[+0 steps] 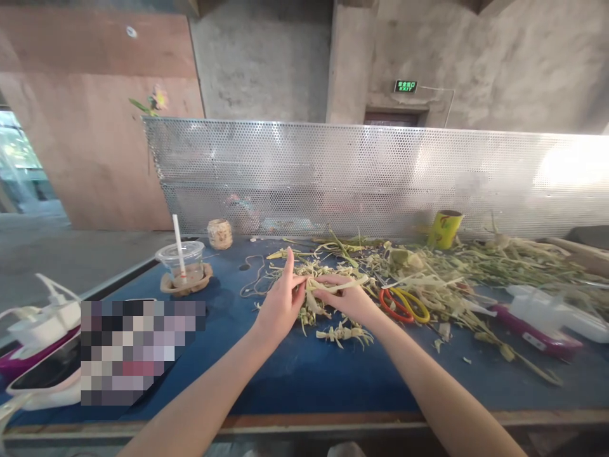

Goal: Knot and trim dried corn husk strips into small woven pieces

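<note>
Both hands, left hand (280, 303) & right hand (346, 297), on straw strip (333, 285) (scissors (404, 304) nearby)

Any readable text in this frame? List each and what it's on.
"EXIT" under a row of characters too small to read: green lit sign on the grey concrete wall.
Yellow cylindrical cup near the perforated metal screen: red marking, too blurred to read.
Pixelated patch at lower left: nothing legible.
Clear plastic cup with a straw: no text visible.

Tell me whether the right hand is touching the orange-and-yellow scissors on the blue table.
Apart. The head view shows the right hand gripping a pale leaf strip with the left hand, while the scissors lie to its right with blue table between them.
</note>
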Action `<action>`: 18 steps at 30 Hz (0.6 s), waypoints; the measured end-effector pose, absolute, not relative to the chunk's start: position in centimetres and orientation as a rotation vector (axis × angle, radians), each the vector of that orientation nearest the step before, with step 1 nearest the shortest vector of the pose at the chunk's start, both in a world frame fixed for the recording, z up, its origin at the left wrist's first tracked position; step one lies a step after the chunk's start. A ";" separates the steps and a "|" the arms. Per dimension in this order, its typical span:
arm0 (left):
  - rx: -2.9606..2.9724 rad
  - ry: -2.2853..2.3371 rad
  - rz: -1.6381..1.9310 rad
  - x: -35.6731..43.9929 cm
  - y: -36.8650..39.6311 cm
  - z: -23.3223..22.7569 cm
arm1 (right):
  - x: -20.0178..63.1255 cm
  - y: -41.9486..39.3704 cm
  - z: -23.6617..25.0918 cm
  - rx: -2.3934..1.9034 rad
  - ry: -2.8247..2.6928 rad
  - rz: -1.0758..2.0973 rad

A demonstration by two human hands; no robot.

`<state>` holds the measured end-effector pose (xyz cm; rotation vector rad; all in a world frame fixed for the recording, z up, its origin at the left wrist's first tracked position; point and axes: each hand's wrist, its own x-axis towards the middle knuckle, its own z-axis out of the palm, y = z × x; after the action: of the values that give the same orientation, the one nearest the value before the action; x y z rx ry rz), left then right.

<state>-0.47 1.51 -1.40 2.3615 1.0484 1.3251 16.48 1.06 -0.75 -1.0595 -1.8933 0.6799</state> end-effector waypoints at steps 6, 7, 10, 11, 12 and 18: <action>2.689 1.112 1.339 -0.3 1.3 -1.3 | 16.1 0.4 -0.4 -0.972 -1.881 0.777; 2.714 1.100 1.326 -0.2 1.3 -1.3 | 16.0 0.3 -0.3 -0.970 -1.884 0.802; 2.598 1.081 1.316 0.0 0.9 -1.1 | 16.0 0.3 -0.2 -0.951 -1.860 0.839; 2.517 1.091 1.323 0.0 0.8 -1.0 | 16.1 0.4 -0.2 -0.930 -1.842 0.852; 2.438 1.111 1.332 -0.1 0.7 -0.8 | 16.2 0.5 -0.3 -0.909 -1.826 0.865; 2.218 1.236 1.420 -1.5 0.9 0.5 | 16.9 1.2 -0.5 -0.824 -1.688 1.002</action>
<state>-1.49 0.94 0.51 2.2182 1.2358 1.4205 16.90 1.22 -0.54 -0.8235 -1.6877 1.0021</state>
